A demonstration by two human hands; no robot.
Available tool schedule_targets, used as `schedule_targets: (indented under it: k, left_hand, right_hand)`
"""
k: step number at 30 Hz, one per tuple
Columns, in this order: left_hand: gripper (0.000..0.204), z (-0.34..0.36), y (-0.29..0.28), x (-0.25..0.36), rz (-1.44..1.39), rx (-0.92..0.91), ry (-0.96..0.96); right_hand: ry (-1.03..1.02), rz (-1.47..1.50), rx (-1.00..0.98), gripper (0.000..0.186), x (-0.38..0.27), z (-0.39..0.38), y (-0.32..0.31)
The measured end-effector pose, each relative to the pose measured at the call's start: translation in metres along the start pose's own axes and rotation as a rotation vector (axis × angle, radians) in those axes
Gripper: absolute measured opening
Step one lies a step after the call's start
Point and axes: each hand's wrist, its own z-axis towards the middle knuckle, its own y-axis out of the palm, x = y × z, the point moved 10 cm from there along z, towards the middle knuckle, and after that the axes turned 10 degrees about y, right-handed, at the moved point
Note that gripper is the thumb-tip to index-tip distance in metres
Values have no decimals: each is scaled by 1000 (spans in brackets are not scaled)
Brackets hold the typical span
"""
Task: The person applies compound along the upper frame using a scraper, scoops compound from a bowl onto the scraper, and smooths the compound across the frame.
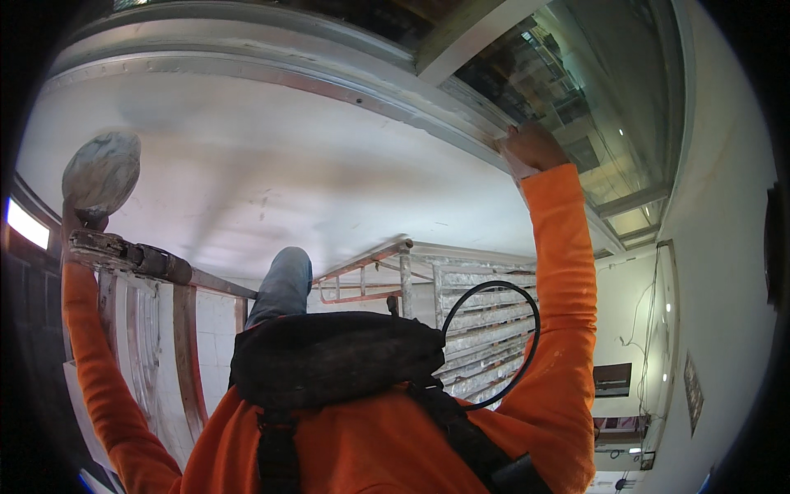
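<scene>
Window frame: work along its edge seems the step in hand; the next move calls for steady reach.
Right hand: fingers curled at the frame; any grip, cannot tell.
Left hand: beneath the disc, apparently supporting it; closure hidden.
Disc: far left, rounded, smeared grey-white.

Two bare hands are counted: one left hand and one right hand. Two orange fabric sleeves and two black straps are seen. One rounded, grey-and-white smeared object, one black fabric pouch, one thin black hoop and one denim-clad knee are shown. One pale-stained slatted rack is included; its slats cannot be counted exactly. At least two glass panes are made out.
</scene>
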Motion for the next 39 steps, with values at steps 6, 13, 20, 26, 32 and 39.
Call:
schedule_targets:
  k: [6, 13, 20, 26, 32, 39]
  left_hand:
    - [48, -5, 1, 10, -55, -18, 31]
    - [49, 27, -3, 11, 59, -215, 252]
    - [49, 10, -2, 22, 197, -178, 275]
    - [50, -7, 0, 26, 186, -139, 237]
    - [50, -23, 16, 20, -28, -38, 99]
    - [50, -10, 1, 20, 70, -38, 118]
  right_hand:
    - [-34, 213, 133, 45, -67, -15, -75]
    - [-154, 360, 228, 44, -138, -20, -137]
    - [-188, 1067, 204, 40, -83, -55, -154]
    - [57, 777, 394, 28, -9, -75, -79]
    - [-166, 597, 724, 34, -48, -108, -59]
    - [-209, 310, 855, 45, -88, -98, -52]
